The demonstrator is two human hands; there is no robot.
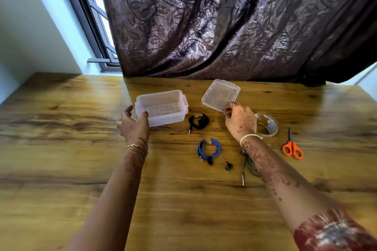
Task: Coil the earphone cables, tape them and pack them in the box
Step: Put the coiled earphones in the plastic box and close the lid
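Gripping the box (162,107) at its left end, the left hand (133,126) has thumb behind and fingers curled on the front wall; box sits open and empty at frame centre, long axis running left-right. Right hand (240,119) is at the lid (220,94), fingers pinched narrow on the lid's near edge. Whether it also holds a bit of tape can't be told.

Three earphones lie between the hands, all looking coiled:
- black coil (199,121) just right of the box, tape tab on top, plug pointing down-frame
- blue coil (209,149) below it, also taped, buds trailing to lower right
- grey one (247,164) mostly hidden under the right forearm, plug pointing down-frame; taped or not, can't tell

Tape roll (267,125) is partly behind the right wrist, scissors (292,147) further right on the table (61,128).

Judgement: coiling and taping look about done, packing is next. Black coil is the closest to the box opening, lying right of the left fingers and lower left of the right fingers. Right hand is nearer and would have to let go of the lid first; left is already steadying the box.
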